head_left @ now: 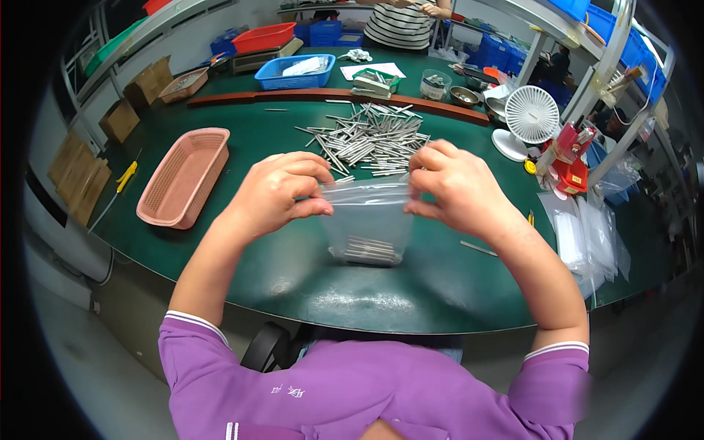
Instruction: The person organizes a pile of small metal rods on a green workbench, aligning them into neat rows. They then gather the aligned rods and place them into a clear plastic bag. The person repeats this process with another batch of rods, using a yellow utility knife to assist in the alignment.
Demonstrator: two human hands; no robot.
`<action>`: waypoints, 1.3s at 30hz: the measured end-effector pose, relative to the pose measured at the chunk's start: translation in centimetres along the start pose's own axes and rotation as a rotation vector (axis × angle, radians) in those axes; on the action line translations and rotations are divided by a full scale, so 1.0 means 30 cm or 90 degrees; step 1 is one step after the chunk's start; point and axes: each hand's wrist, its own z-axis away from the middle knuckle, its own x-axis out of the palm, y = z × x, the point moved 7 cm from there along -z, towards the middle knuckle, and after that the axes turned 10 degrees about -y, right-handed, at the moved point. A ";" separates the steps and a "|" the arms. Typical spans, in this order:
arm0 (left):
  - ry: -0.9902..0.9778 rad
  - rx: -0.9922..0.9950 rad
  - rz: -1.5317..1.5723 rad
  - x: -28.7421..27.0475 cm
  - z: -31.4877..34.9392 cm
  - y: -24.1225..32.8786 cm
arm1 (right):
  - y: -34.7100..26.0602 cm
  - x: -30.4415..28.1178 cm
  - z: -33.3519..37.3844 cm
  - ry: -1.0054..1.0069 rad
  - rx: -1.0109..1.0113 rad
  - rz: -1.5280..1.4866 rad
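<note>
Between my hands hangs a clear plastic zip bag (368,220), its top edge stretched level. Several short metal rods (370,248) lie in the bottom of the bag. My left hand (282,187) pinches the upper left corner between thumb and fingers. At the upper right corner my right hand (451,183) does the same. Just beyond the bag spreads a loose heap of silvery metal rods (374,136) on the green table (279,271). A single thin rod (479,248) lies apart, below my right wrist.
Left of my arms is a pink basket (183,176), with a yellow-handled screwdriver (126,178) beyond it. A brown wooden bar (293,95) crosses behind the heap. On the right stand a white fan (532,116) and clear plastic bags (594,238). A blue basket (295,73) and a person in stripes (398,28) are at the back.
</note>
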 end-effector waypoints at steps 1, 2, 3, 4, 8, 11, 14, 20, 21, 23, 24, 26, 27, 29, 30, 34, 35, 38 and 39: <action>-0.005 0.018 0.006 -0.003 -0.008 0.011 | -0.005 -0.006 -0.003 0.012 -0.028 0.010; -0.017 -0.028 0.059 -0.005 -0.019 0.008 | -0.017 -0.002 -0.011 0.009 -0.064 -0.009; -0.035 -0.073 0.116 -0.003 -0.027 0.015 | -0.033 0.007 -0.018 0.005 -0.097 -0.031; -0.052 -0.126 0.164 0.004 -0.025 0.010 | -0.055 0.015 -0.031 0.007 -0.138 -0.053; -0.068 -0.142 0.157 -0.018 0.004 -0.037 | -0.045 -0.017 -0.031 0.050 -0.155 0.068; -0.006 -0.089 0.135 -0.053 -0.005 0.041 | -0.007 -0.012 -0.028 0.039 -0.032 0.001; -0.070 -0.085 0.085 0.042 0.010 0.015 | 0.012 0.039 -0.021 -0.052 0.031 -0.033; -0.045 -0.107 0.111 0.056 -0.024 0.020 | 0.007 0.043 0.010 0.058 -0.047 -0.004; -0.035 -0.118 0.126 0.061 -0.027 0.010 | -0.020 0.019 0.014 0.102 -0.066 -0.007; -0.010 -0.112 0.138 0.061 -0.021 0.005 | -0.071 0.022 0.020 0.153 -0.085 -0.003; 0.003 -0.090 0.140 0.066 -0.019 0.012 | -0.081 0.046 0.020 0.145 -0.054 -0.001; 0.022 -0.062 0.127 0.062 -0.022 0.036 | -0.065 0.066 0.018 0.149 0.008 -0.008; 0.026 -0.057 0.113 0.057 -0.026 0.053 | -0.065 0.071 0.014 0.142 0.009 -0.021; 0.024 -0.063 0.089 0.054 -0.035 0.071 | -0.065 0.080 0.008 0.129 0.011 -0.045; 0.019 -0.074 0.079 0.055 -0.038 0.074 | -0.093 0.077 0.004 0.135 -0.045 -0.019; 0.001 -0.041 -0.046 0.033 -0.026 0.068 | -0.153 0.074 0.016 0.004 -0.151 0.026; -0.013 -0.033 -0.030 0.027 -0.017 0.059 | -0.111 0.067 0.033 -0.040 -0.132 0.006; -0.041 -0.008 -0.008 0.016 -0.009 0.060 | -0.028 0.002 0.060 -0.032 -0.109 0.028; -0.042 -0.001 -0.019 0.010 -0.012 0.077 | -0.041 -0.026 0.051 -0.024 -0.092 0.054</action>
